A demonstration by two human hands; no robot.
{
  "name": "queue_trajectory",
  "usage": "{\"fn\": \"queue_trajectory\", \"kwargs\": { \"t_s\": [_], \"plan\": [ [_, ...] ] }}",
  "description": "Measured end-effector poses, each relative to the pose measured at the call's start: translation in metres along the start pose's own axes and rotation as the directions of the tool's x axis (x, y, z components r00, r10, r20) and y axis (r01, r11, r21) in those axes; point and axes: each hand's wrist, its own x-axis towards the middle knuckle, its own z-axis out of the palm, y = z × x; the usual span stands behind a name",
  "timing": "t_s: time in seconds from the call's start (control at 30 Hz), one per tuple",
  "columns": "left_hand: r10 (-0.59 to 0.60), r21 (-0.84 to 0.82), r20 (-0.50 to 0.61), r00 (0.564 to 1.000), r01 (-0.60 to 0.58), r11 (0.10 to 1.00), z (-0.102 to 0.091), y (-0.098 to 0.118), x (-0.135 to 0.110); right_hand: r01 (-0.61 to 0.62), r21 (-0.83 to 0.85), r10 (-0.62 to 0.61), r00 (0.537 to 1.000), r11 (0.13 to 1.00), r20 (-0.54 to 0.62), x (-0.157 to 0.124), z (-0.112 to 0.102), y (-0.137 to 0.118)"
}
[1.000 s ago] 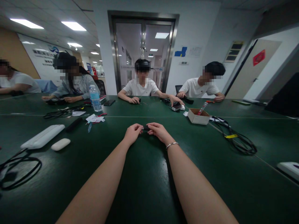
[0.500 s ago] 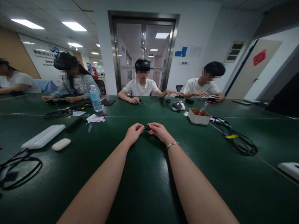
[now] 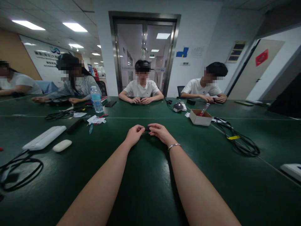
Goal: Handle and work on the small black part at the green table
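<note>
Both my hands meet over the middle of the dark green table (image 3: 145,175). Between them is a small black object (image 3: 147,129), too small and too covered by fingers for me to name its kind. My left hand (image 3: 134,135) pinches its left end between thumb and fingertips. On the other end, my right hand (image 3: 160,132) is closed with thumb and fingers; a silver bracelet (image 3: 174,146) circles that wrist. Part of the object is hidden behind the fingertips.
An open cardboard box (image 3: 200,118) and coiled black cable (image 3: 242,141) lie to the right. On the left are a white power bank (image 3: 44,138), a white rounded case (image 3: 62,145), paper scraps (image 3: 96,119) and a water bottle (image 3: 96,99). Several people sit across the table.
My hands have barely moved and still hold the black object. Across the table, the middle person has drawn an outstretched arm back, bringing both hands together.
</note>
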Motion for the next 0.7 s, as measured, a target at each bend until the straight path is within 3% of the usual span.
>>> {"fn": "queue_trajectory", "kwargs": {
  "t_s": [0.5, 0.7],
  "plan": [
    [-0.072, 0.164, -0.052, 0.996, 0.08, 0.983, -0.004, 0.013, -0.006, 0.009, 0.003, -0.009, 0.992, 1.0, 0.123, -0.004, -0.002, -0.003],
    [-0.1, 0.14, -0.078, 0.992, 0.11, 0.984, -0.005, 0.014, -0.006, 0.009, 0.012, -0.011, 0.991, 1.0, 0.133, -0.005, -0.001, -0.003]
  ]
}}
